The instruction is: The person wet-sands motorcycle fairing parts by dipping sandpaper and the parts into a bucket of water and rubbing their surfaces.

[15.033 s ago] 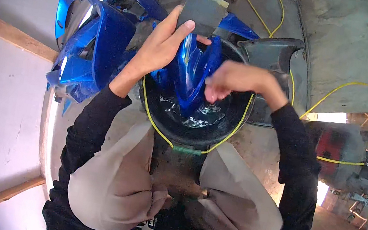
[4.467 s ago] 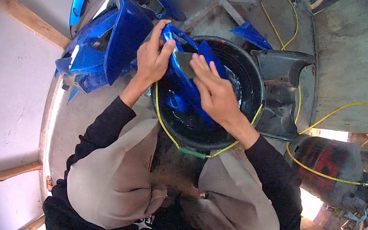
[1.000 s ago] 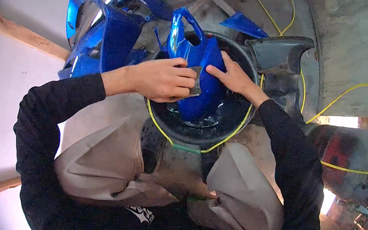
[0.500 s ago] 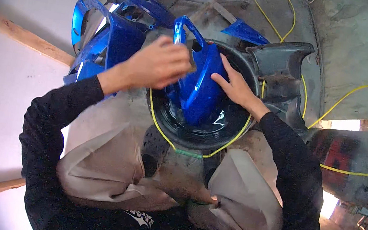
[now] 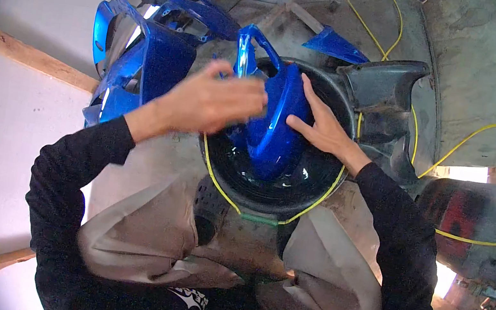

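Note:
A glossy blue plastic fairing panel, probably from a motorbike, stands tilted in a round black tub that holds some liquid. My right hand steadies it from the right side, thumb on the near face and fingers along its edge. On the panel's left part lies my left hand, fingers curled and smeared by motion. Whatever is under those fingers is hidden now; half a second ago a small dark pad showed at their tips. The tub's yellow handle hangs over its near rim.
More blue fairing parts stand at the left beside the white wall. A blue pointed piece lies beyond the tub. Black plastic parts sit right of it. A yellow hose runs across the right side, past a dark-red and grey cylinder.
My left hand has shifted slightly right and down over the panel. My right hand keeps its place on the panel. The whole view has moved a little.

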{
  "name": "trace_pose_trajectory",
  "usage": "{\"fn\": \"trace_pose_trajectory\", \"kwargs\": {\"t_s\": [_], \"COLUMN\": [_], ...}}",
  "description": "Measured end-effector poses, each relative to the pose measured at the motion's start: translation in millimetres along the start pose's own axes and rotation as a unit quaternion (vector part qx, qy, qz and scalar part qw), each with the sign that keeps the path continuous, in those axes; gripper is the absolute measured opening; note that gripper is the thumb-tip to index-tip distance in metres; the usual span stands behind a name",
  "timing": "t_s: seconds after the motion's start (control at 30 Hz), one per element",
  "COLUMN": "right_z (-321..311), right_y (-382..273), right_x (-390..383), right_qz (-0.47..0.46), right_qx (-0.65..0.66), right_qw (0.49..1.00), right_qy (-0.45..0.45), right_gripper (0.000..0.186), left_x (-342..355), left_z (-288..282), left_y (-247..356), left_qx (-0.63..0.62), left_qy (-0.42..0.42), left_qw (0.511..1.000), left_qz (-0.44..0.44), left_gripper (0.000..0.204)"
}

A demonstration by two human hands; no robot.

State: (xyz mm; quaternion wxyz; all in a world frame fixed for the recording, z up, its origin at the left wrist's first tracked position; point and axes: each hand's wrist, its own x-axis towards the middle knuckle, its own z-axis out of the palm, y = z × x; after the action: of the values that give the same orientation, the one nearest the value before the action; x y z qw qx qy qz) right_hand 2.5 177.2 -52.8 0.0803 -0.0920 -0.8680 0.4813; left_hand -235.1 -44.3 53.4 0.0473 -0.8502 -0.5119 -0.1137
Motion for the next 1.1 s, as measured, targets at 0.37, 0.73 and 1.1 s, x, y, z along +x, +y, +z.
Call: {"fn": "trace_pose_trajectory", "kwargs": {"t_s": [0.37, 0.73, 1.1], "right_z": [0.1, -0.6, -0.6], "right_y": [-5.4, -4.5, -4.1], "right_x": [-3.2, -3.1, -2.7], "right_qz": [0.003, 0.011, 0.013], "right_qx": [0.016, 0.014, 0.010], "right_qw": [1.000, 1.000, 0.999], "right_qy": [-0.022, -0.023, -0.031], "right_gripper": [0.132, 0.132, 0.131], "left_x": [13.7, 4.2, 6.1], "left_z": [-4.3, 7.7, 14.8], "left_y": [-10.7, 3.9, 21.6], "left_qx": [0.071, -0.027, -0.071], "left_qy": [0.042, 0.081, 0.057], "left_qw": [0.995, 0.996, 0.991], "left_qz": [-0.047, 0.004, 0.095], "left_gripper": [0.042, 0.036, 0.026]}}
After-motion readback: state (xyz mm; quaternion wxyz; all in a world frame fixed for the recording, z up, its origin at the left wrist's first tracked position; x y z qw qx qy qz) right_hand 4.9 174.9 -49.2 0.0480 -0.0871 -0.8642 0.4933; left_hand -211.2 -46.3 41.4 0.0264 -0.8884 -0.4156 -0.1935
